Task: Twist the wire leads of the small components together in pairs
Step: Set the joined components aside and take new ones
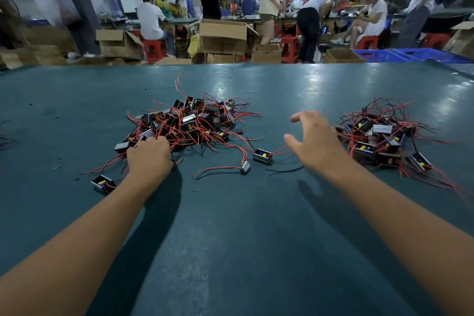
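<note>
The left hand point(150, 155) digs curled fingers into the near edge of the big pile point(189, 120) (what it holds, I cannot tell). A loose part point(262, 156) lies between the hands, nearer the right hand point(316, 138), which hovers spread and empty beside the right pile point(379, 133).

Seemingly no legible text anywhere

Left hand's point(150, 155) fingertips are buried in the near edge of the big pile point(188, 120), so can't tell if they're gripping anything.
</note>
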### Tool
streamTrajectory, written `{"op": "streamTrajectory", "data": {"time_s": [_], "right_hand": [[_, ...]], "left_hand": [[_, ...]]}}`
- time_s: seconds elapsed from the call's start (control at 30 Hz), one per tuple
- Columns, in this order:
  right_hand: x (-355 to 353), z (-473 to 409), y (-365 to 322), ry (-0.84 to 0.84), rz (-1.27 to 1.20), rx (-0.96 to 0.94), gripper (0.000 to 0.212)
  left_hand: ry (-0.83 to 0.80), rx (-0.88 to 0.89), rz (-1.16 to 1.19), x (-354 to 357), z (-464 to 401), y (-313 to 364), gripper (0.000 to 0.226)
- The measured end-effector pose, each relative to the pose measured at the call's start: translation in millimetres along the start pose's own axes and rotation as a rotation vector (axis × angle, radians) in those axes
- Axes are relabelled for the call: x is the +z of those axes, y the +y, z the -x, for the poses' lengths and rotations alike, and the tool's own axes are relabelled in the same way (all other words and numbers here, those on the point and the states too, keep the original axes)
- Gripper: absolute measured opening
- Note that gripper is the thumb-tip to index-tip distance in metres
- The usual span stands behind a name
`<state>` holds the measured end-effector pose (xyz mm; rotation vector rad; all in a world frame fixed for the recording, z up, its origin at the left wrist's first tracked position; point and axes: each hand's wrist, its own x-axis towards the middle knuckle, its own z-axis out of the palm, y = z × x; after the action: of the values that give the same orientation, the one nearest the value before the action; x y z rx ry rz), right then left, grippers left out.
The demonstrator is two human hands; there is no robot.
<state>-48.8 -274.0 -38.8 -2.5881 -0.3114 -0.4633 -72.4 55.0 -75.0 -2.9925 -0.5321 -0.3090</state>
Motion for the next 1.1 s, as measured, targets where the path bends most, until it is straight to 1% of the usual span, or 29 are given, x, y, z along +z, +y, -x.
{"op": "streamTrajectory", "data": {"time_s": [0.1,0.17,0.23,0.3,0.33,0.37,0.43,0.47,0.5,0.53,0.57,0.6,0.7,0.73,0.77,0.8,0.87,0.9,0.97,1.0,1.03,1.1], "right_hand": [[8.8,14.8,-5.9,-0.056,-0.019,-0.037,0.041],[12.6,24.7,-7.2,-0.078,-0.038,-0.049,0.041],[15.6,34.0,-9.0,-0.107,-0.064,-0.052,0.04],[17.6,43.0,-11.3,-0.139,-0.095,-0.057,0.04],[18.5,47.1,-12.9,-0.148,-0.118,-0.069,0.039],[19.5,51.0,-14.5,-0.152,-0.143,-0.087,0.039],[22.3,58.5,-18.7,-0.161,-0.191,-0.126,0.039],[24.1,61.6,-21.0,-0.167,-0.214,-0.144,0.039],[26.4,64.3,-23.4,-0.175,-0.235,-0.163,0.039],[29.2,66.9,-25.6,-0.184,-0.25,-0.185,0.039],[32.1,69.6,-27.7,-0.191,-0.262,-0.205,0.037],[34.8,72.6,-29.3,-0.194,-0.277,-0.221,0.035],[41.9,83.9,-30.0,-0.174,-0.347,-0.225,0.032],[43.8,87.2,-28.8,-0.162,-0.365,-0.217,0.031],[44.9,89.2,-27.5,-0.153,-0.375,-0.209,0.03],[45.6,89.5,-26.3,-0.147,-0.379,-0.198,0.029],[44.6,87.7,-23.8,-0.129,-0.379,-0.173,0.026],[43.8,86.1,-22.9,-0.116,-0.377,-0.163,0.025],[43.0,84.2,-21.4,-0.099,-0.37,-0.149,0.024],[43.5,84.2,-20.8,-0.1,-0.366,-0.146,0.023],[44.7,85.0,-20.0,-0.107,-0.364,-0.145,0.022],[49.5,85.7,-17.8,-0.113,-0.36,-0.148,0.022]], "left_hand": [[0.007,-0.021,0.078,0.6,4.8,1.1,0.026],[-0.028,-0.043,0.177,-8.2,7.2,2.3,0.035],[-0.139,-0.044,0.291,-22.8,10.5,3.1,0.046],[-0.24,-0.038,0.338,-35.4,18.1,2.4,0.058],[-0.236,-0.032,0.317,-39.5,24.1,1.3,0.059],[-0.19,-0.023,0.278,-42.3,31.2,0.1,0.057],[-0.055,-0.01,0.223,-45.3,48.2,-0.8,0.043],[-0.003,0.007,0.24,-45.9,56.1,0.6,0.036],[0.016,0.045,0.288,-46.0,62.2,2.7,0.03],[-0.005,0.09,0.368,-45.4,65.3,5.1,0.025],[-0.061,0.124,0.497,-44.4,66.0,8.1,0.022],[-0.144,0.117,0.689,-44.1,65.1,11.9,0.022],[-0.455,-0.077,1.451,-44.8,62.5,22.7,0.027],[-0.537,-0.134,1.628,-43.6,62.5,24.8,0.029],[-0.612,-0.176,1.742,-41.4,63.4,26.0,0.032],[-0.684,-0.197,1.802,-38.5,64.4,27.4,0.037],[-0.774,-0.208,1.822,-32.5,67.4,32.2,0.041],[-0.779,-0.205,1.818,-30.3,69.6,36.0,0.037],[-0.712,-0.17,1.774,-26.1,73.4,42.9,0.02],[-0.667,-0.137,1.735,-24.3,75.1,45.1,0.018],[-0.628,-0.093,1.682,-22.2,76.3,46.7,0.02],[-0.576,0.023,1.494,-18.3,79.4,48.0,0.027]]}}
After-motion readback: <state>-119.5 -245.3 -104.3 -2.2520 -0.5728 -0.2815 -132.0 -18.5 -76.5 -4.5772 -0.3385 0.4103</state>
